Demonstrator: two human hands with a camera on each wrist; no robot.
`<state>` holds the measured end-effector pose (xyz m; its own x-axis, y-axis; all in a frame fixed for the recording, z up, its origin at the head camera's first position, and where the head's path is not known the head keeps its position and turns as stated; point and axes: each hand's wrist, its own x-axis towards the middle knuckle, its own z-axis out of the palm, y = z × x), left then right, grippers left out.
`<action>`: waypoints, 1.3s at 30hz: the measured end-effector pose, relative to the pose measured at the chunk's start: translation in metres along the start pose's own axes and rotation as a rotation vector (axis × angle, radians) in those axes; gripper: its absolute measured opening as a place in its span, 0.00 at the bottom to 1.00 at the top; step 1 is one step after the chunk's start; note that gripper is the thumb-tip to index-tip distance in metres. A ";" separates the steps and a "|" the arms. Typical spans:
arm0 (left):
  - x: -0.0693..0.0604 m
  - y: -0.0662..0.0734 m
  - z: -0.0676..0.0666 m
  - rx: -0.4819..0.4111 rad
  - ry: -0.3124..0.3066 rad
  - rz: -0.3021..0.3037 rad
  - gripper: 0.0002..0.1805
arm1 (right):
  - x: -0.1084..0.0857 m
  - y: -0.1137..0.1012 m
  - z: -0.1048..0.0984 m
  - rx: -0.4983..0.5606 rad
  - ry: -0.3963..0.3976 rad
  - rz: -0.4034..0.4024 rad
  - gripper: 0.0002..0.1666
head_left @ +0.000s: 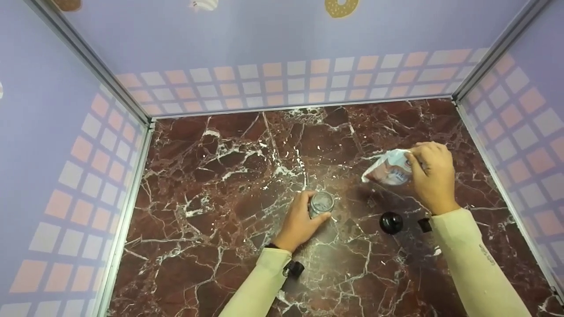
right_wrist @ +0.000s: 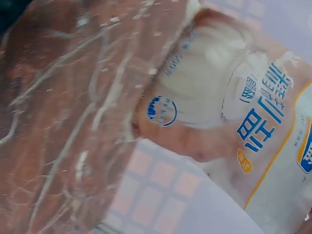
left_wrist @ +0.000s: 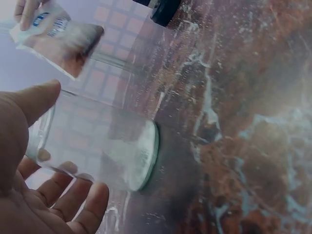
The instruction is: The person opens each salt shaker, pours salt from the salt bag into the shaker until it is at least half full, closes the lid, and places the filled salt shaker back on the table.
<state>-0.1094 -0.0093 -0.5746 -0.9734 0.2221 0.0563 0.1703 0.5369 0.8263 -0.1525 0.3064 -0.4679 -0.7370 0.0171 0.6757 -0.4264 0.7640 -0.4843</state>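
Observation:
My left hand (head_left: 300, 223) grips a clear glass jar (head_left: 322, 203), with the thumb on one side and the fingers round the other. In the left wrist view the jar (left_wrist: 97, 139) has a whitish layer at its bottom; whether that is contents or thick glass I cannot tell. To the right, my right hand (head_left: 435, 178) pinches the top end of a salt bag (head_left: 387, 169), which hangs tilted above the tabletop. Blue printing and an orange stripe show on the bag (right_wrist: 204, 97) in the right wrist view. The bag is apart from the jar.
A round black lid (head_left: 391, 223) lies on the dark red marbled tabletop (head_left: 211, 264), between the jar and the right forearm. Purple wall panels (head_left: 273, 44) with pink and white squares enclose the back and both sides. A black wrist camera (head_left: 294, 268) sits at the left cuff.

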 end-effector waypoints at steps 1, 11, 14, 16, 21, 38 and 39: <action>0.000 0.002 -0.001 0.014 -0.001 -0.002 0.37 | 0.000 -0.006 -0.002 0.011 0.011 -0.003 0.06; 0.003 0.010 -0.003 0.056 -0.009 -0.028 0.39 | -0.025 -0.045 -0.007 0.071 0.016 0.000 0.05; 0.003 0.010 -0.003 0.053 -0.016 -0.030 0.39 | -0.034 -0.050 -0.004 0.094 0.017 0.008 0.05; 0.004 0.010 -0.003 0.052 -0.018 -0.028 0.39 | -0.039 -0.051 -0.001 0.107 0.014 0.015 0.06; 0.004 0.008 -0.003 0.048 -0.019 -0.023 0.41 | -0.051 -0.052 0.010 0.114 -0.011 0.027 0.07; 0.000 0.082 -0.029 0.074 0.010 0.454 0.29 | -0.063 -0.069 0.022 0.103 -0.096 -0.087 0.04; 0.001 0.084 -0.030 0.089 0.012 0.475 0.28 | -0.064 -0.070 0.022 0.102 -0.098 -0.092 0.04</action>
<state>-0.1006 0.0121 -0.4882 -0.7865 0.4507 0.4223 0.6082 0.4463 0.6564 -0.0868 0.2375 -0.4894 -0.7378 -0.1168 0.6649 -0.5419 0.6898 -0.4802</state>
